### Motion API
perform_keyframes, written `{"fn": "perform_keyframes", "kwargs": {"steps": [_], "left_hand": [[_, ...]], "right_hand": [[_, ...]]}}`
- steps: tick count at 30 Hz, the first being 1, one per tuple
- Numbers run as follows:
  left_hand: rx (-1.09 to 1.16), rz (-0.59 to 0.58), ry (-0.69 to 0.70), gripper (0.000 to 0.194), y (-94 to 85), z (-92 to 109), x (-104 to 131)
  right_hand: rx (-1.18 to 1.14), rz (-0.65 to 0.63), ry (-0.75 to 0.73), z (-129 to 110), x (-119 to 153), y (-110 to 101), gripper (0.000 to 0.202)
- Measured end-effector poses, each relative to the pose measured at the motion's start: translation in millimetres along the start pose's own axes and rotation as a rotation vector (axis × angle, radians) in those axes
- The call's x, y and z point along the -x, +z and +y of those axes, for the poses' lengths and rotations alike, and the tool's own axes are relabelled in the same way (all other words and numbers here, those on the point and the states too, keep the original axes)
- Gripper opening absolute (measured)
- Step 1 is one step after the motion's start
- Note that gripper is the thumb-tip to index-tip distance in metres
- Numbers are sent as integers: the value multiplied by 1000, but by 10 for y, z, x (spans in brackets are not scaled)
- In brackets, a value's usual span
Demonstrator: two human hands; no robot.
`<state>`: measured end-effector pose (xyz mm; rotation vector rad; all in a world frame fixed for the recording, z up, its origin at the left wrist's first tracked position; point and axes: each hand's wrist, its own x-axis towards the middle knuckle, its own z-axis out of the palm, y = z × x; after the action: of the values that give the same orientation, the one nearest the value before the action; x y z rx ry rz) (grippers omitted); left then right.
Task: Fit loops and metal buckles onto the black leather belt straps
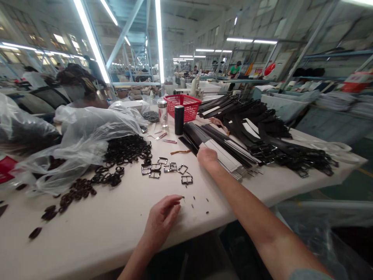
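Observation:
My left hand (163, 217) is low over the white table, its thumb and fingers apart. Its fingertips are beside small dark metal pieces (192, 206) scattered on the tabletop. Farther forward, my right hand (207, 157) is curled at the left edge of a stack of belt straps (225, 153), black with pale undersides; its fingertips are hidden. Several metal belt buckles (186, 179) lie between the two hands and the pile of black belt loops (128, 149). Brown loops (77, 192) are spread at the left.
Clear plastic bags (96, 122) cover the table's left side. A black bottle (179, 120), a glass bottle (163, 112) and a red basket (186, 105) stand at the back. Small pink-handled snips (169, 141) lie before them. Black belts with buckles (271, 149) are heaped right.

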<state>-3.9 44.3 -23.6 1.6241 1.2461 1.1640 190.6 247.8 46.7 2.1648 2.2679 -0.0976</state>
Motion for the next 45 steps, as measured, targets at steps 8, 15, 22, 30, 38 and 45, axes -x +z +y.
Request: {"fn": "perform_keyframes", "kwargs": {"steps": [8, 15, 22, 30, 38, 45], "left_hand": [[378, 113, -152, 53, -36, 41, -72], [584, 377, -207, 44, -352, 153, 0], [471, 297, -377, 38, -326, 259, 296], [571, 270, -433, 37, 41, 315, 461], [647, 300, -446, 33, 87, 306, 487], [565, 242, -414, 32, 64, 302, 489]], "right_hand": [[-474, -23, -300, 242, 1153, -131, 37], [-778, -288, -470, 479, 2116, 158, 32], [-807, -60, -407, 470, 2281, 451, 26], [-869, 385, -555, -230, 2394, 647, 30], [-815, 486, -590, -225, 2421, 736, 32], [-626, 430, -641, -251, 2393, 696, 21]]}}
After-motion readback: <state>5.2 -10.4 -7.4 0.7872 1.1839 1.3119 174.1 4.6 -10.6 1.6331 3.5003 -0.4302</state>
